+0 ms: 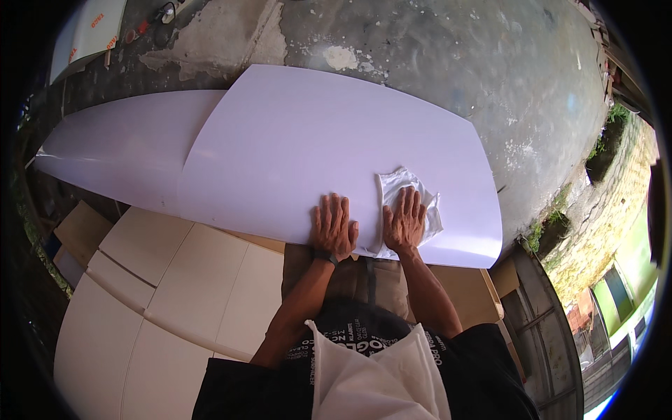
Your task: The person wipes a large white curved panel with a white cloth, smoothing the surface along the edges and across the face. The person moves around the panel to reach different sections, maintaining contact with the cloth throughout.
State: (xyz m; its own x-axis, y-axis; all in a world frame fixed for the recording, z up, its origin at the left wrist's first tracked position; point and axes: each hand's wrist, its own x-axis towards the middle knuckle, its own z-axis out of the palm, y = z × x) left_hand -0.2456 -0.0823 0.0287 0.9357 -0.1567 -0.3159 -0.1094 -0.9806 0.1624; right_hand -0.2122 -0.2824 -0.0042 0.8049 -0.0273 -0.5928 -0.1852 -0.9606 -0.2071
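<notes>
A large white sheet (315, 154) is being held flat near its lower edge by two bare hands, seen from above in the head view. The left hand (333, 227) is being pressed palm down directly on the sheet, fingers spread and extended, nothing being gripped. The right hand (404, 220) is being laid flat, fingers open, on a crumpled white cloth (409, 199), which is being pinned against the sheet just beside the left hand, close to the sheet's near right corner. A second white sheet (126, 147) is being overlapped by the first on its left side. Cream-coloured panels (175, 280) are lying below and to the left of the sheets. Stained grey concrete ground (455, 63) is being shown beyond the sheet's far edge.
</notes>
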